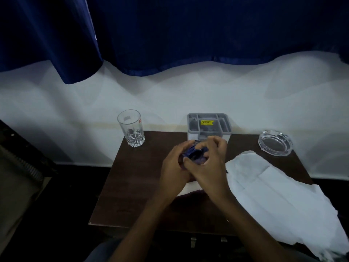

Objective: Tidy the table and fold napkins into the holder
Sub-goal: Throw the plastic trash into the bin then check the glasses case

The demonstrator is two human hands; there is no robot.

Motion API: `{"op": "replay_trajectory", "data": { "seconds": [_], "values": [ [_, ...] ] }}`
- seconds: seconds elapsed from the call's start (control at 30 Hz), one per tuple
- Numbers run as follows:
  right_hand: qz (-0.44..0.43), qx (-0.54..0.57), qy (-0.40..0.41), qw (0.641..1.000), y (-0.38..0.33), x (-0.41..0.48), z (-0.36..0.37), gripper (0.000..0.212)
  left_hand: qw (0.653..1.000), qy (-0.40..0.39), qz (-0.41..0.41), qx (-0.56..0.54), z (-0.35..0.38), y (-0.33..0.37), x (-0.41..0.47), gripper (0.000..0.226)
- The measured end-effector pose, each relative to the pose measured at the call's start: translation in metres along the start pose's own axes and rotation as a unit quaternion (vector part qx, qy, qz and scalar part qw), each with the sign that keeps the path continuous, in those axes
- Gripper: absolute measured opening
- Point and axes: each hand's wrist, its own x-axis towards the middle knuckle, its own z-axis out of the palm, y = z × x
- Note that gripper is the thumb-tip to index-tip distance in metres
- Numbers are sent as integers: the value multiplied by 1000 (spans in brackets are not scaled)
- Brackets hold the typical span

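Note:
Over the middle of a small dark wooden table (pixel 139 186), my left hand (pixel 175 167) and my right hand (pixel 209 163) are cupped together around a crumpled blue wrapper (pixel 194 153). Both sets of fingers curl on it, and part of it is hidden. Just behind the hands stands a grey holder (pixel 208 125) with several compartments and a yellow price sticker. Unfolded white napkins (pixel 273 195) lie spread over the right side of the table and hang past its front right corner. A white sheet (pixel 190 188) shows under my wrists.
A tall clear drinking glass (pixel 132 128) stands at the back left corner. A clear glass ashtray (pixel 274 142) sits at the back right corner. A white wall with a blue curtain (pixel 170 35) rises behind the table. Dark floor lies left of the table.

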Motion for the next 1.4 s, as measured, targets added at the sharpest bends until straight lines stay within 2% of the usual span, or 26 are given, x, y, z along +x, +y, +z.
{"op": "replay_trajectory", "data": {
  "seconds": [0.1, 0.2, 0.27, 0.33, 0.4, 0.5, 0.63, 0.77, 0.83, 0.9, 1.1, 1.2, 1.4],
  "values": [
    [-21, 22, -30, 999, 2, 1, 3, 32, 995, 77, 25, 53, -7, 1, 3, 35],
    [-23, 19, -20, 999, 9, 9, -6, 23, 991, 114, -62, 25, -15, 3, 8, 16],
    [23, 28, 19, 999, 16, 17, -16, 16, 979, 131, -149, -52, -18, 3, 11, 13],
    [109, 66, 16, 992, 24, 23, -26, 16, 959, 124, -217, -130, -20, 4, 13, 12],
    [193, 151, -39, 969, 29, 27, -32, 14, 953, 97, -243, -153, -20, 4, 14, 7],
    [258, 269, -86, 924, 28, 30, -36, 17, 956, 61, -261, -119, -18, 4, 13, 9],
    [288, 317, -96, 898, 30, 34, -44, 23, 971, 1, -240, -22, -26, 0, 11, 3],
    [267, 170, -145, 938, 39, 30, -47, 13, 974, -45, -182, 125, -30, -4, 6, 11],
    [229, 91, -160, 956, 42, 30, -46, 6, 969, -47, -183, 158, -32, -6, 5, 16],
    [174, 21, -189, 966, 44, 32, -45, 11, 954, -63, -183, 230, -36, -9, 6, 14],
    [90, -124, -290, 945, 54, 33, -43, 8, 920, -136, -198, 310, -41, -12, 2, 3],
    [70, -179, -309, 932, 58, 33, -40, 4, 903, -156, -190, 354, -36, -12, -1, 8],
    [44, -226, -324, 918, 63, 34, -39, 7, 892, -152, -210, 369, -32, -14, -2, 9]
  ]
}}
